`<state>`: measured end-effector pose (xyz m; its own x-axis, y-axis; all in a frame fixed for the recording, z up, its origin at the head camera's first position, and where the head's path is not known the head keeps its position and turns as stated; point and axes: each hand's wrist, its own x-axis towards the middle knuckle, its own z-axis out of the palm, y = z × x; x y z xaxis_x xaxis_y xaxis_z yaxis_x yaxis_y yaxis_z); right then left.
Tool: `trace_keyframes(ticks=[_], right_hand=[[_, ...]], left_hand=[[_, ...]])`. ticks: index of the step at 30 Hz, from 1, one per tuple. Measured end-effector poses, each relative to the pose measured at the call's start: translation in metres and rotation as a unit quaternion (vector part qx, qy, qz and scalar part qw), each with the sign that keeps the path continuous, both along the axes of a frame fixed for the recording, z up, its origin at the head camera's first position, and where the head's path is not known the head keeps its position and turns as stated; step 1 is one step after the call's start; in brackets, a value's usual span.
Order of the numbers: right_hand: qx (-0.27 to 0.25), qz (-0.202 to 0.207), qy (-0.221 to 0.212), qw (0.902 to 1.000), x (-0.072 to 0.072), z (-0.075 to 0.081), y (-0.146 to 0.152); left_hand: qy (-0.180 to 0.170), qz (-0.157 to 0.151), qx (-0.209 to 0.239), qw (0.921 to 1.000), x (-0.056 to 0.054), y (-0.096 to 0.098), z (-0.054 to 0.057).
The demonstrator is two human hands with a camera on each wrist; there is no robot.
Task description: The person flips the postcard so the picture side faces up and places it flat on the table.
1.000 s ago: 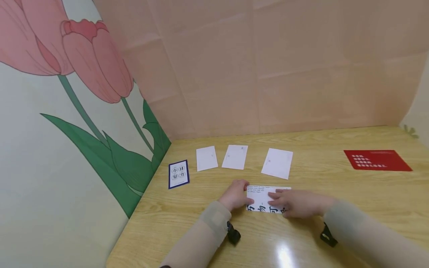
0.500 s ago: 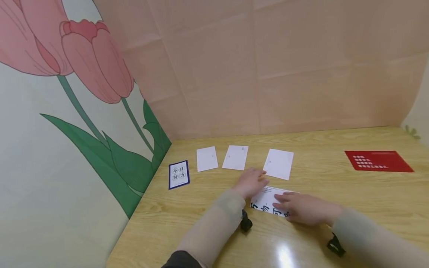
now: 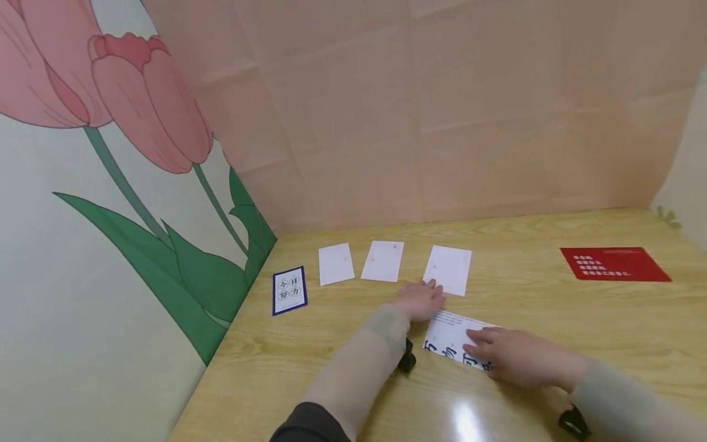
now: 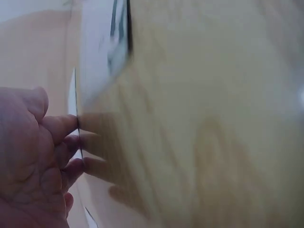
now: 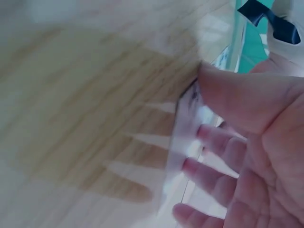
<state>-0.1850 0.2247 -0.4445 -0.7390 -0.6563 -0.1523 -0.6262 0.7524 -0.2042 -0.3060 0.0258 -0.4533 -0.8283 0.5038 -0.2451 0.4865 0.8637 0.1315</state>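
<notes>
My right hand (image 3: 521,357) rests on a white card (image 3: 448,334) printed with large black characters, its fingers spread over the card's right half. In the right wrist view the thumb lies by the edge of the card while the other fingertips touch its face. The left hand (image 3: 420,301) reaches to the near-left corner of a mostly blank white card (image 3: 452,269) just beyond, with fingertips on or right at that corner. In the left wrist view these fingers (image 4: 71,142) touch down side by side, beyond the blurred printed card (image 4: 97,52).
Two more pale cards, one leftmost (image 3: 336,264) and one beside it (image 3: 383,261), lie along the back. A blue-bordered card (image 3: 289,291) is at far left, a red card (image 3: 614,264) at far right. A tulip-painted wall (image 3: 127,276) borders the table's left side.
The left hand has left the printed card and moved forward and right to the blank card. The printed card has turned slightly and slid a little right under the right hand.
</notes>
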Motion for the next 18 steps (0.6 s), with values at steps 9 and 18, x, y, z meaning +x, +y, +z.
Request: trace_keyframes(ticks=[9,18], right_hand=[[0.022,-0.071,0.024,0.9969,0.011,0.001,0.013],[0.066,-0.154,0.058,0.9840,-0.007,0.000,0.017]], left_hand=[[0.009,0.009,-0.016,0.9998,-0.001,-0.014,0.009],[0.005,0.036,-0.029,0.9989,0.006,-0.021,0.002]])
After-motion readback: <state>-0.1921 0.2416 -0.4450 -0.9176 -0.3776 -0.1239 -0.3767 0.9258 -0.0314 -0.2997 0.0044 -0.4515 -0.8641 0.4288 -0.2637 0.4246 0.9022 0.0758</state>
